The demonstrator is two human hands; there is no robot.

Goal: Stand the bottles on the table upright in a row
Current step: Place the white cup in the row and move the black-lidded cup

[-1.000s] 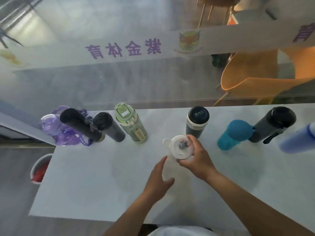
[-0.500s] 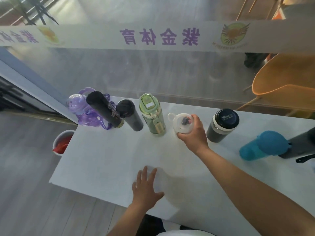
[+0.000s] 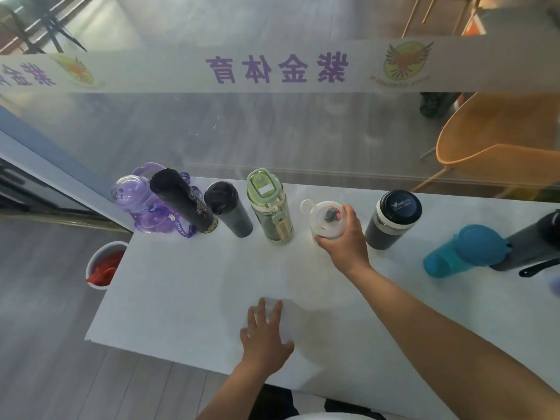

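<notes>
Several bottles stand upright in a row along the far edge of the white table (image 3: 188, 292). From the left: a purple bottle (image 3: 142, 207), a tall black bottle (image 3: 181, 201), a dark grey flask (image 3: 228, 209), a green bottle (image 3: 269, 207). My right hand (image 3: 344, 237) is closed around a white-lidded clear bottle (image 3: 325, 218), upright between the green bottle and a black tumbler (image 3: 392, 219). Further right stand a teal bottle (image 3: 463, 251) and a black flask (image 3: 533, 244). My left hand (image 3: 265, 338) lies flat on the table, fingers spread, holding nothing.
A glass wall with a frosted band and purple characters rises right behind the row. A white bin (image 3: 104, 265) with red contents stands on the floor left of the table. An orange chair (image 3: 497, 144) is behind the glass at right.
My right hand carried the white-lidded bottle from the table's middle back into the row and set it between the green bottle and the black tumbler. My left hand let go and dropped flat to the table.
</notes>
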